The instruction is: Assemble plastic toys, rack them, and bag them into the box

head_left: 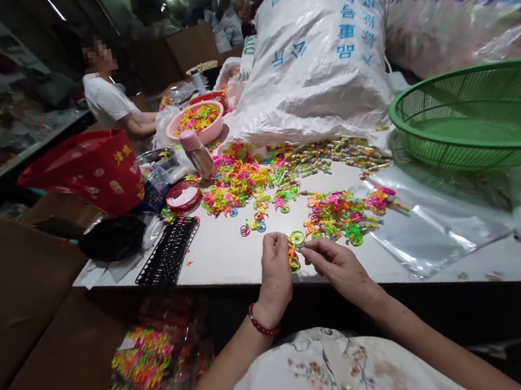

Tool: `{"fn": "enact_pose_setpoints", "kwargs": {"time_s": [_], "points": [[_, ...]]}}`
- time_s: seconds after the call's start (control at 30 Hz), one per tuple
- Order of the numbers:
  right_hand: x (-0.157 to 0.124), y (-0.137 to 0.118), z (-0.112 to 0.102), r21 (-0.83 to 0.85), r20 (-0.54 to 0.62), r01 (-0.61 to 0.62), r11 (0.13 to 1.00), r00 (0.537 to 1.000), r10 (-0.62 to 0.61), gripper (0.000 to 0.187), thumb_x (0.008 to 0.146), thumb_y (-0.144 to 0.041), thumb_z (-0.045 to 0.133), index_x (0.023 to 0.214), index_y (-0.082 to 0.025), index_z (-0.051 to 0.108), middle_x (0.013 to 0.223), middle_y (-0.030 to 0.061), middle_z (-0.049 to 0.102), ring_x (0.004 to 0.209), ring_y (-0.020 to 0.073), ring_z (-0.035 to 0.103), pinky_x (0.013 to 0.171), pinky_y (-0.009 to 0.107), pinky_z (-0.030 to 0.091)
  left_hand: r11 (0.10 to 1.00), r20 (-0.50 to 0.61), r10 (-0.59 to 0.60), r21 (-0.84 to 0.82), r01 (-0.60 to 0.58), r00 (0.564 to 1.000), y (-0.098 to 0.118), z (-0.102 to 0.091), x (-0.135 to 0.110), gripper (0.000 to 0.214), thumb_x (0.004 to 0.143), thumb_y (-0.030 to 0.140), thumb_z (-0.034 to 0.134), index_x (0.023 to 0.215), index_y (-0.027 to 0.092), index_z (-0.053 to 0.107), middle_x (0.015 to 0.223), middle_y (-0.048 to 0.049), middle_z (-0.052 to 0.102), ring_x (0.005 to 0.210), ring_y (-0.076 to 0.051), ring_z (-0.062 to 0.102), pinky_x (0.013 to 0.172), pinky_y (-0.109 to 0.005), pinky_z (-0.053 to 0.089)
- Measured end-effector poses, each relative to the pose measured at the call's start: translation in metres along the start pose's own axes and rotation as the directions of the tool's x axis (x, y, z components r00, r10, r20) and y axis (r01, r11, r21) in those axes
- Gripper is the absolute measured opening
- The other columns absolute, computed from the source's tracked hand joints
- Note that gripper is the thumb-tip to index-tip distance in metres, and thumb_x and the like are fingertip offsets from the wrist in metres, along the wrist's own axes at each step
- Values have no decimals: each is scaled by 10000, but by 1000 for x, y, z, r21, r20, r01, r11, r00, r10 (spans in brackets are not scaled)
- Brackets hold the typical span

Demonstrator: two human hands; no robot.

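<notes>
A black tray [167,252] lies on the white table [231,257], left of the hands. The left hand [275,270] is curled, its fingers closed on the orange side of a small plastic bicycle [294,251]. The bicycle sits between both hands, above the table's near edge. The right hand [336,264] pinches its green end with thumb and forefinger. A pile of coloured pieces [342,213] lies just beyond. A green basket [478,116] stands far right.

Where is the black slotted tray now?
Head view: the black tray lies at the left edge of the white table, left of the left hand, near the small red dish.
</notes>
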State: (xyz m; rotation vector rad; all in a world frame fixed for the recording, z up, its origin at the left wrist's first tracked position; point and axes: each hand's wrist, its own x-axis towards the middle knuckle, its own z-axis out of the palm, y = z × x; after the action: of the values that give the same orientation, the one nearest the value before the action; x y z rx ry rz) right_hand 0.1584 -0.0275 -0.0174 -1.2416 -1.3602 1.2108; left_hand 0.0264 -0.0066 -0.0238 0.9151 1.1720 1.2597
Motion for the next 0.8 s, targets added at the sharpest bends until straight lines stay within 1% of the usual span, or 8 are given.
{"fn": "enact_pose_setpoints", "kwargs": {"time_s": [0.1,0.23,0.33,0.43,0.53,0.6,0.7,0.8], "points": [[0,1,1,55,27,-55,997,998,53,349,881,-530,569,859,-186,622,725,4,583,581,107,460,534,238,388,998,-1,24,65,-24,1000,1,-2,-1,338,879,542,555,883,212,484,705,40,468,577,-88,417,539,-194,367],[0,0,2,147,71,-104,984,993,94,386,866,-571,568,809,-190,587,706,-7,561,551,98,435,519,240,377,988,20,75,133,-77,997,1,-4,-2,303,910,515,521,883,215,482,707,38,447,598,-97,398,568,-202,363],[0,0,2,174,84,-130,976,990,117,416,855,-598,565,767,-191,570,686,-13,548,532,93,409,504,239,354,974,31,121,187,-125,992,0,-5,-1,287,928,495,498,876,214,476,714,41,431,612,-97,388,587,-204,356],[-1,3,-1,137,110,-134,981,987,119,426,869,-592,548,729,-190,555,661,-22,510,523,90,370,492,235,315,979,40,75,186,-82,996,-3,-6,1,289,926,493,496,858,213,464,698,48,417,595,-96,384,571,-206,345],[-1,3,-3,50,121,-91,995,989,84,399,894,-551,535,737,-186,571,668,-15,491,556,99,377,508,236,308,982,58,11,186,-21,998,-4,-6,3,285,926,482,488,836,214,448,682,53,404,579,-100,386,550,-215,332],[-2,1,-2,-18,130,-24,1000,991,26,370,917,-503,521,730,-188,573,663,-10,487,590,112,405,545,244,327,969,47,61,237,-70,997,-4,-6,3,265,932,448,486,820,211,447,699,47,414,613,-105,398,578,-221,336],[-4,-3,1,-127,141,121,984,985,-103,353,944,-424,489,682,-194,542,630,-10,473,608,128,430,593,264,345,933,18,169,320,-166,985,-2,-8,2,243,946,406,469,804,210,445,715,41,430,656,-112,408,626,-230,335],[-7,-3,6,-230,145,226,947,970,-196,354,957,-371,461,649,-203,507,602,-12,457,581,134,423,590,282,337,919,19,191,348,-185,981,-3,-9,0,231,957,387,447,807,212,436,713,43,424,655,-117,398,634,-237,336]]}}
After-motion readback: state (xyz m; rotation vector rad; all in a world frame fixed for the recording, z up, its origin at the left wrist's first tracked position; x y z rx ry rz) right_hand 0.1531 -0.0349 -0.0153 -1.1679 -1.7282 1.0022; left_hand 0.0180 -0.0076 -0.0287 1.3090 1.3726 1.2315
